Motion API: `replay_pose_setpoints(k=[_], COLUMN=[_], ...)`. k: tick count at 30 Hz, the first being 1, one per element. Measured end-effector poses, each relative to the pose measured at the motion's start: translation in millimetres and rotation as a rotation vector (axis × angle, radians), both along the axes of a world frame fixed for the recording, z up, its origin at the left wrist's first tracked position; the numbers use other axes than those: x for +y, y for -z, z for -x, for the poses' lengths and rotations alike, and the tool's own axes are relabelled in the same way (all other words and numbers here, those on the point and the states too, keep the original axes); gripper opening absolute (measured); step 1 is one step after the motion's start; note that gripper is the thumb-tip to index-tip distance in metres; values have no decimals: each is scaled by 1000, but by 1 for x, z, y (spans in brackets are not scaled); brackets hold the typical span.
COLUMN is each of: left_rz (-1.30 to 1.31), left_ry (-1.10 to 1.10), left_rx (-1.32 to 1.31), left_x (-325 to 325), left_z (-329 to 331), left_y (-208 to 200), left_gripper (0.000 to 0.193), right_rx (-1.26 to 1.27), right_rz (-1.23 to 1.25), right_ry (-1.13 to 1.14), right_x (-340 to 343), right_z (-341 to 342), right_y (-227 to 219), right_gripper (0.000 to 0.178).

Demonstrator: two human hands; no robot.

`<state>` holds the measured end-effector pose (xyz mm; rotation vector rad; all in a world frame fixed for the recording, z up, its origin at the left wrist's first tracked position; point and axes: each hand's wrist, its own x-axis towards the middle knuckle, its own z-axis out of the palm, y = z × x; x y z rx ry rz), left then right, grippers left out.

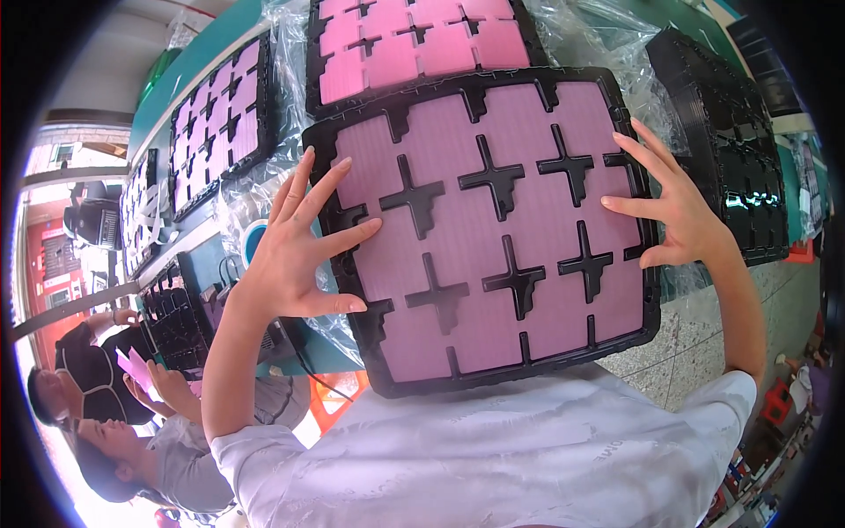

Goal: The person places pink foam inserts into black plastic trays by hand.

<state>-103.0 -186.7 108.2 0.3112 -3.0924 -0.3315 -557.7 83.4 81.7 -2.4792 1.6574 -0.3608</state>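
Note:
In front of me, close to my body, lies a black plastic tray [380,365] with raised cross-shaped dividers. Flat pink pieces [471,238] fill its compartments. My left hand [299,238] is spread over the tray's left rim, its fingertips reaching onto the pink pieces. At the opposite side my right hand [673,207] has its fingers apart, with the tips over the right rim and the outer pink pieces. Neither hand is closed around anything. Just beyond the tray's far edge is another black tray with brighter pink pieces [422,57].
Stacked black trays [726,150] stand at the right. Clear plastic film [598,40] covers parts of the green table [198,66]. Another pink-filled tray [220,132] lies at the left. Two people sit at the lower left, one person's hands [172,387] holding pink pieces.

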Motion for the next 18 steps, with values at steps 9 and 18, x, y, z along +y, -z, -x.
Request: replay_pose_setpoints(k=[9, 18], left_rz=[-17, 31], left_ry=[23, 25], left_rx=[39, 0], left_x=[7, 19], left_z=[0, -14], left_y=[2, 2], left_gripper=[85, 86], right_rx=[-32, -95], right_rz=[-8, 36], right_ry=[8, -29], right_x=[9, 9], right_z=[3, -10], right_y=[3, -2], right_gripper=[84, 73])
